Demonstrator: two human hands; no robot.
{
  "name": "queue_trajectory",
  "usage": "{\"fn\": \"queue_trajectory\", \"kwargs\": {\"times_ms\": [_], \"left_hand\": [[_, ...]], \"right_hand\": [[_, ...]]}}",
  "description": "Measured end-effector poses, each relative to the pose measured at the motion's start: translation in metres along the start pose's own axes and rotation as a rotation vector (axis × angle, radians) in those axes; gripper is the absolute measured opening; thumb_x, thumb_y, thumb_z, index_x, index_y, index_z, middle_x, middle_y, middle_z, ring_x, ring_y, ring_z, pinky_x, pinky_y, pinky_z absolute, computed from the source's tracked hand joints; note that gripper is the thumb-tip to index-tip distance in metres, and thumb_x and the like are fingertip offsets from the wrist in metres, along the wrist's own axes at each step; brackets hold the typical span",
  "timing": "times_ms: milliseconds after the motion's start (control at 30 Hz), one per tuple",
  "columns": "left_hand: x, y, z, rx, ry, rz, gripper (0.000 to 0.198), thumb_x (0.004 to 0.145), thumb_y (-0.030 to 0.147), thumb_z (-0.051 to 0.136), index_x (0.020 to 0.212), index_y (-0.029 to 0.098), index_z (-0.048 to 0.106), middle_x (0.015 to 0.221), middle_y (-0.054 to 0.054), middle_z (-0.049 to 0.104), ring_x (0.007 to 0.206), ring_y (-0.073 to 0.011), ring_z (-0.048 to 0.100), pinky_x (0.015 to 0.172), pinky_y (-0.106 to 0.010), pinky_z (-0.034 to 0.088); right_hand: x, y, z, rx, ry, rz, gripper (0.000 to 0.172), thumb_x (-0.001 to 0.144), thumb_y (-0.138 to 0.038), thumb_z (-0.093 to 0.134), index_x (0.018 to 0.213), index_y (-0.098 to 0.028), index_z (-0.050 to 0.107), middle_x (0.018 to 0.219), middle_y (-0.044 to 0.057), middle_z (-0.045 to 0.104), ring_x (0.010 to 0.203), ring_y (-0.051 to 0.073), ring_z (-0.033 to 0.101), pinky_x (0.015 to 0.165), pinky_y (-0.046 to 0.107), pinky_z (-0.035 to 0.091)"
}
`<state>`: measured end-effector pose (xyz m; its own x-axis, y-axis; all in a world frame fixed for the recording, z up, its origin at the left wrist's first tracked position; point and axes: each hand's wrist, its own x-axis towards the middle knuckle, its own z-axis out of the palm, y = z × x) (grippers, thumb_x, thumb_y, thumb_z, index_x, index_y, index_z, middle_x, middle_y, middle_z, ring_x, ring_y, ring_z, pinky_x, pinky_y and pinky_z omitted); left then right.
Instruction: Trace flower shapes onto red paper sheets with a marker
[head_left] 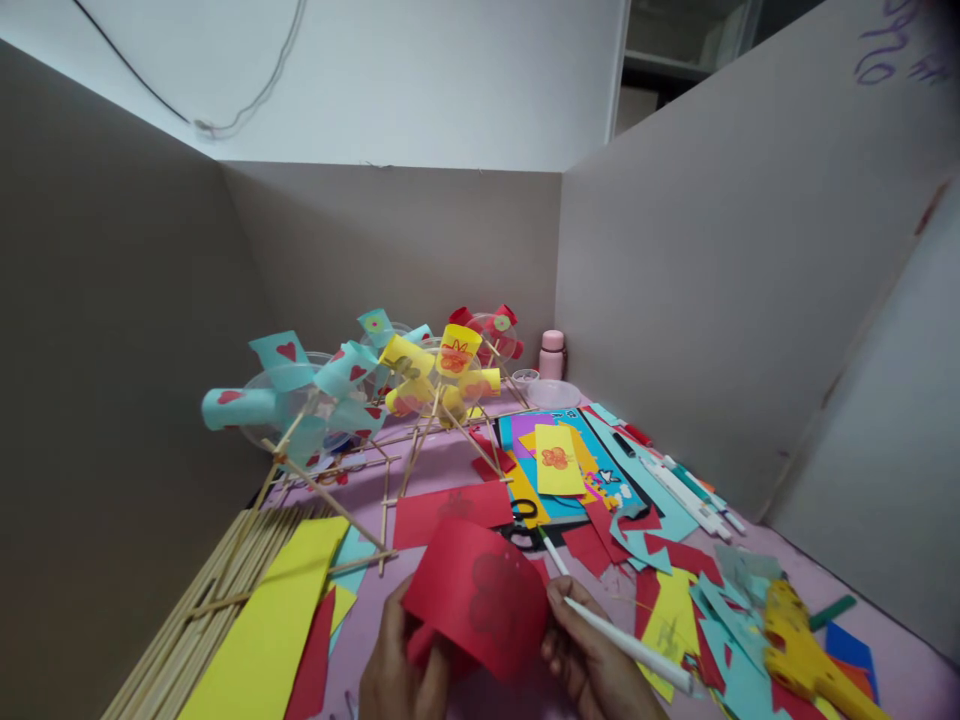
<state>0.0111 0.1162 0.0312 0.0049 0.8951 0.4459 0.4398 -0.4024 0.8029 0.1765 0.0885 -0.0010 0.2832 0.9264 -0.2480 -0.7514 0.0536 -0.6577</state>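
A sheet of red paper [480, 600] is bent into a curve, with a dark flower drawing on its outer face. My left hand [405, 660] grips it at the left edge, fingers and thumb around the curled part. My right hand [592, 650] is closed at the paper's right edge, with a white marker [634, 642] lying across it. Another white stick with a green tip [551, 548] shows just beyond my right fingers; whether the hand touches it, I cannot tell. Behind the held paper lies a flat red strip [454, 510] with a similar flower.
Ferris-wheel-like stick models with blue [300, 400], yellow [442, 370] and red [491, 335] paper cups stand at the back. Bamboo sticks [180, 600] and yellow paper [270, 630] lie left. Scissors [521, 525], paper scraps and a yellow glue gun [795, 640] are right.
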Motion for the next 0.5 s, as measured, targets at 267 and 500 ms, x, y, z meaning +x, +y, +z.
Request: {"fn": "queue_trajectory", "kwargs": {"times_ms": [267, 500], "left_hand": [[0.012, -0.012, -0.013, 0.188, 0.071, 0.201, 0.044, 0.092, 0.028, 0.041, 0.137, 0.028, 0.039, 0.144, -0.006, 0.040, 0.129, -0.0261, 0.041, 0.103, -0.046, 0.038], [0.011, -0.025, -0.018, 0.383, -0.023, 0.366, 0.053, 0.093, 0.022, 0.039, 0.144, 0.026, 0.026, 0.137, -0.005, 0.049, 0.123, -0.0222, 0.049, 0.093, -0.036, 0.049]], "right_hand": [[0.002, 0.000, -0.002, -0.026, 0.020, -0.004, 0.052, 0.047, -0.049, 0.088, 0.067, -0.018, 0.051, 0.036, -0.008, 0.053, 0.030, 0.005, 0.049, 0.031, 0.008, 0.032], [0.002, 0.000, -0.001, -0.059, 0.026, -0.016, 0.053, 0.048, -0.052, 0.087, 0.068, -0.019, 0.051, 0.036, -0.007, 0.055, 0.030, 0.005, 0.049, 0.031, 0.008, 0.032]]}}
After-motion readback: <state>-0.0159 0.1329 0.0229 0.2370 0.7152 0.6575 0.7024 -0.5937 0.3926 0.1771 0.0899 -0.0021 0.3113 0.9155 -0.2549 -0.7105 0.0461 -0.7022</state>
